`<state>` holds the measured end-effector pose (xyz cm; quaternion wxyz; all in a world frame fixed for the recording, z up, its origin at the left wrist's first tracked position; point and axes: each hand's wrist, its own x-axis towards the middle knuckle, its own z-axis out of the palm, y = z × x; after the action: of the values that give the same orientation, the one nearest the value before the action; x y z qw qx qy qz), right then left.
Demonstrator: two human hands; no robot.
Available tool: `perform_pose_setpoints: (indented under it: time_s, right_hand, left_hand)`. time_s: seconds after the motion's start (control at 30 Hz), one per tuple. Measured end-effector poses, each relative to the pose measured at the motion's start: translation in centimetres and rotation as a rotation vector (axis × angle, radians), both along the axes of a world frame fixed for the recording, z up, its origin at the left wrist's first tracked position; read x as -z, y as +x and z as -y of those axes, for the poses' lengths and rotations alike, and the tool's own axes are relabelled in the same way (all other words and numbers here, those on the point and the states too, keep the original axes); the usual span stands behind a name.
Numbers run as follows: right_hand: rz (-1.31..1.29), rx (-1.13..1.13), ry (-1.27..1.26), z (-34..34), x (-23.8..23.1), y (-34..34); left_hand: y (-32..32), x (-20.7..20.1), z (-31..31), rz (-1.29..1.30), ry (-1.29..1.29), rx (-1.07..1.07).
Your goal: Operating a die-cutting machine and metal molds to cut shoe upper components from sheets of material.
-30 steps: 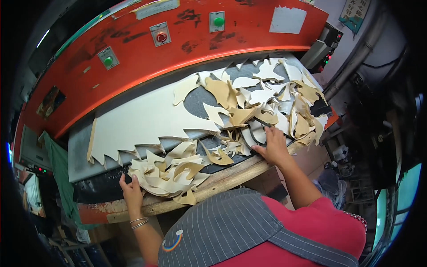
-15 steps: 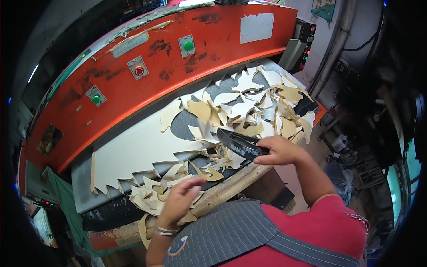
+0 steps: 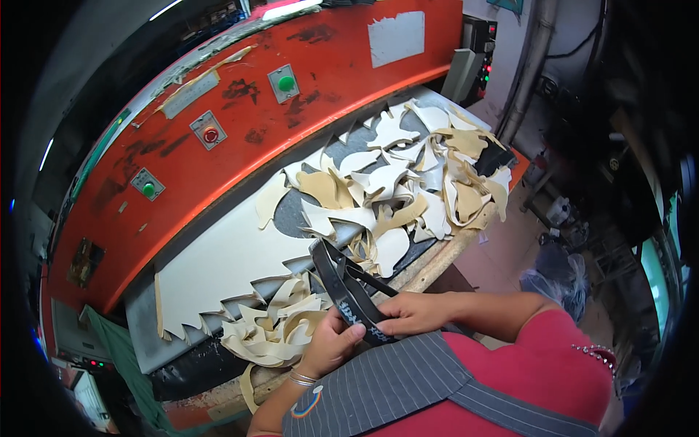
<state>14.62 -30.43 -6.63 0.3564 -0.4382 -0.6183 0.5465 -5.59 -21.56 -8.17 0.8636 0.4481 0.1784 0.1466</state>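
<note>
My L hand [image 3: 333,344] & R hand [image 3: 419,313] both gripping blk loop [image 3: 339,290]; far end juts fwd, so if fingers slip it could tip, snag cream scraps [image 3: 251,331].

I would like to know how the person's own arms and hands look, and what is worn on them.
Both the left hand and right hand are without gloves. Thin silvery bracelets circle the left wrist; none shows on the right. The right forearm is uncovered, below a short pinkish-red sleeve with silvery, beaded-looking trim.
</note>
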Motion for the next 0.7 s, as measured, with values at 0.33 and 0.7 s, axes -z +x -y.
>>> perform_pose_setpoints:
  time_s: [0.33, 0.7]
  right_hand:
    - [0.462, 0.153, 0.116, -2.1, -2.0, -3.5]
    - [-0.162, 0.072, 0.095, -3.6, -0.8, -3.8]
  left_hand:
    - [-1.9, -3.1, 1.0, -0.102, 0.256, -0.023]
    - [-0.8, -1.7, 0.3, 0.057, 0.151, -0.616]
